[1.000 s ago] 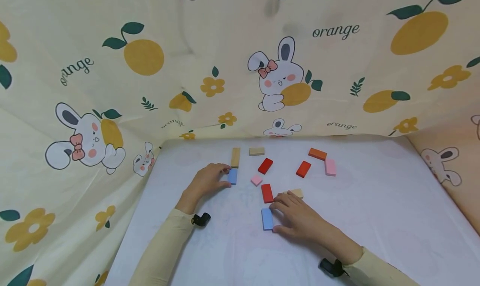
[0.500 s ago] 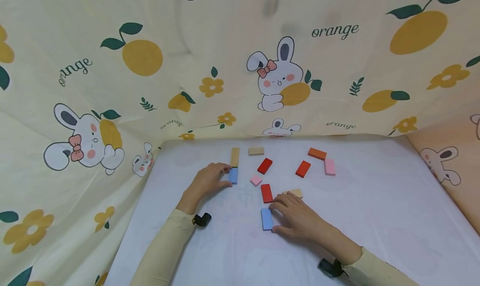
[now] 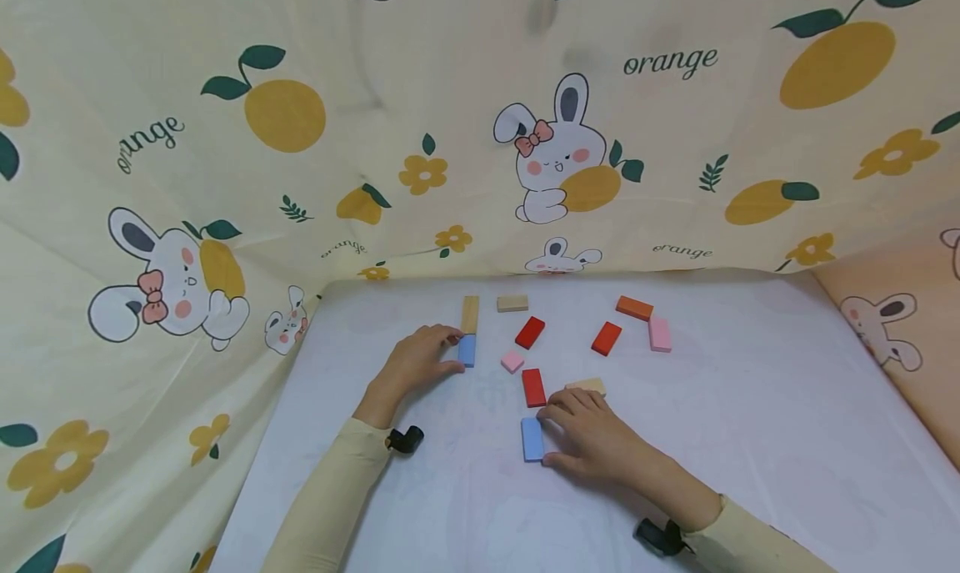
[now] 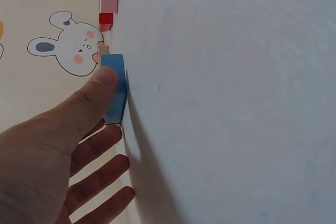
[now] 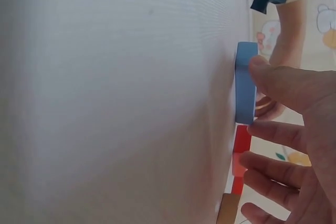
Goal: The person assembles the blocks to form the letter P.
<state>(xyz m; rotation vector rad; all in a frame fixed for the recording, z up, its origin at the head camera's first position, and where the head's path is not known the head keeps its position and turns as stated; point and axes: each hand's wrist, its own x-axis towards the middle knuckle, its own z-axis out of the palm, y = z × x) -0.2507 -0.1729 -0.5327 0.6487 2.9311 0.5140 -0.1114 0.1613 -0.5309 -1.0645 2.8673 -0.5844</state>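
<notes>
My left hand (image 3: 420,358) pinches a small blue block (image 3: 467,351) by its two ends, between thumb and index finger. Its far end meets a tan block (image 3: 469,314), and the two lie in line. In the left wrist view the thumb lies over the near part of this blue block (image 4: 116,104), the other fingers spread apart. Nearer the front, my right hand (image 3: 600,441) holds a second blue block (image 3: 532,439) at its right side, thumb at the near end and index at the far end. A red block (image 3: 533,388) lies just beyond it.
Partly behind my right hand lies a tan block (image 3: 588,385). A pink piece (image 3: 512,361), a red block (image 3: 530,333) and another tan block (image 3: 513,304) are scattered mid-table. Farther right are a red (image 3: 607,339), an orange (image 3: 634,308) and a pink block (image 3: 660,334).
The left blue block has shifted slightly away and to the right, now lined up with the tan block's end. The right hand and its blue block have barely moved.
</notes>
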